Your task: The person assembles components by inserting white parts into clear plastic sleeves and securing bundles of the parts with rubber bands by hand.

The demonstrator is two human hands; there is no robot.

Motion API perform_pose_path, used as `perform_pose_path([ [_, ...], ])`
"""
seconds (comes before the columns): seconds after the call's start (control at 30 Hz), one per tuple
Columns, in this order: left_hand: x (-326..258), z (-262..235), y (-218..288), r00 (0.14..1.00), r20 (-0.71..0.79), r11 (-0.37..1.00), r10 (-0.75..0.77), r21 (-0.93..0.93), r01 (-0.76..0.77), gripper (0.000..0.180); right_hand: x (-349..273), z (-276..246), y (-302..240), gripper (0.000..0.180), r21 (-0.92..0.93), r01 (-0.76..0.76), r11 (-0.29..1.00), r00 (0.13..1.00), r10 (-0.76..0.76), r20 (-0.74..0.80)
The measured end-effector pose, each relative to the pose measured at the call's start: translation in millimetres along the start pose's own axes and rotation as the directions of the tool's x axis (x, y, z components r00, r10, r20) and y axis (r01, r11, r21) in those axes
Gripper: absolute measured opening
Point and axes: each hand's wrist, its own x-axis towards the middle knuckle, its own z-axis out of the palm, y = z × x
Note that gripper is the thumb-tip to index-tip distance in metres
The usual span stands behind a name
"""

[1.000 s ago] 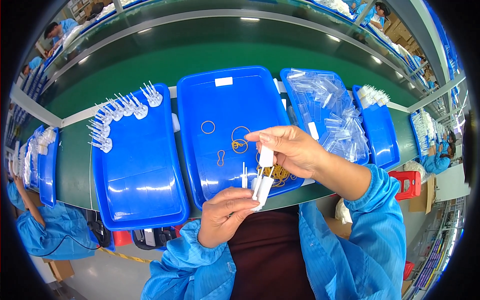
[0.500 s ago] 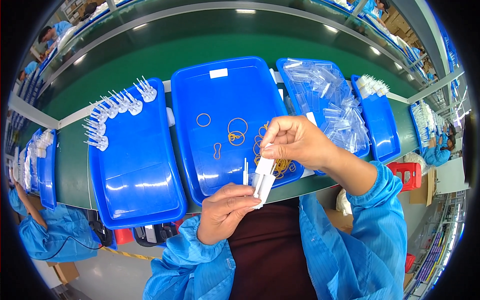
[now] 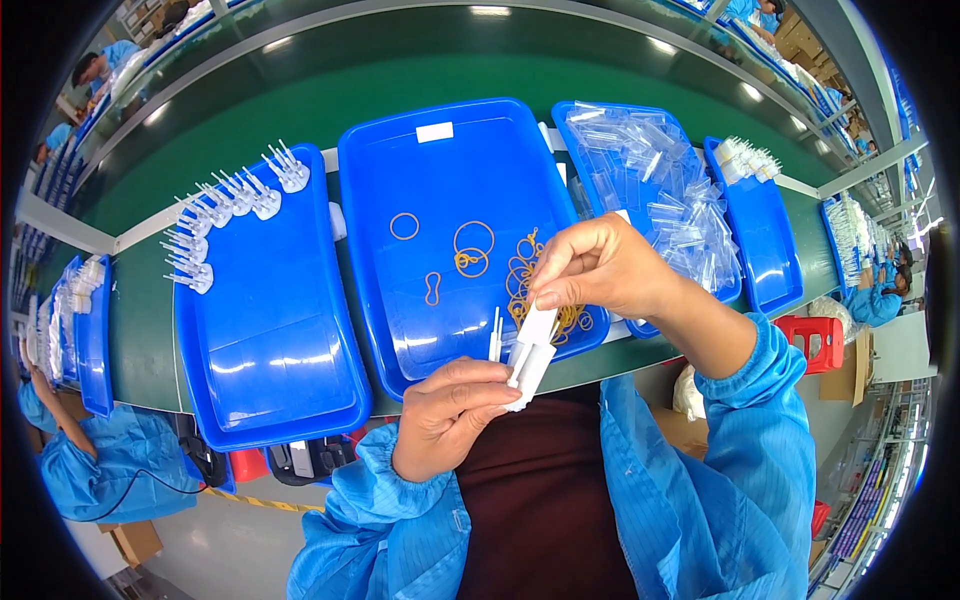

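Observation:
My left hand (image 3: 450, 410) is closed, pinching the base of a white plastic pronged piece (image 3: 533, 374) between thumb and fingers. Thin white rods (image 3: 496, 335) stick up beside those fingers. Slightly higher, my right hand (image 3: 605, 268) pinches the top end of a flat white rectangular piece (image 3: 540, 324), tilted and lined up with the pronged piece. Whether the two white pieces are joined is hard to make out. Both hands are over the near edge of the middle blue tray (image 3: 370, 250), where tan rubber bands (image 3: 472, 250) lie, some behind my right fingers.
A blue tray (image 3: 270, 350) at left carries several white pronged pieces (image 3: 240, 195) along its far and left edges. Clear plastic sleeves (image 3: 690, 225) fill a tray at right; beyond it another tray (image 3: 765, 240) holds white pieces. A red stool (image 3: 820, 342) stands right; a co-worker's sleeve (image 3: 120, 460) shows left.
The trays appear slightly higher in the picture. Both hands keep their grips on the white pieces, and my right hand has shifted only slightly.

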Motion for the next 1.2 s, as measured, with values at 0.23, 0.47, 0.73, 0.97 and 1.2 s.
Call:
perform_pose_path([
  [0.23, -1, 8, -4, 0.997, -0.072, 0.997, -0.01, -0.075, 0.005, 0.021, -2, 12, 2, 0.009, 0.105, -0.064, 0.992, 0.997, 0.059, 0.046],
  [0.47, 5, 6, -9, 0.986, -0.131, 0.948, -0.104, -0.314, 0.058, 0.025, -6, 29, 10, 0.008, 0.138, -0.064, 0.988, 0.998, 0.066, -0.006],
  [0.73, 4, 0, -10, 0.975, -0.152, 0.888, -0.163, -0.454, 0.078, 0.02, 37, 12, -2, 0.009, -0.15, 0.132, 0.98, 0.991, -0.127, 0.042],
  [0.97, 2, -4, -12, 0.954, -0.208, 0.894, -0.215, -0.436, 0.106, 0.023, 146, -48, 9, 0.024, -0.934, 0.199, 0.297, 0.894, -0.445, 0.049],
  [1.2, 2, -5, -13, 0.94, -0.288, 0.934, -0.185, -0.348, 0.077, 0.025, 204, -42, 21, 0.024, -0.995, 0.101, 0.028, 0.937, -0.34, 0.085],
])
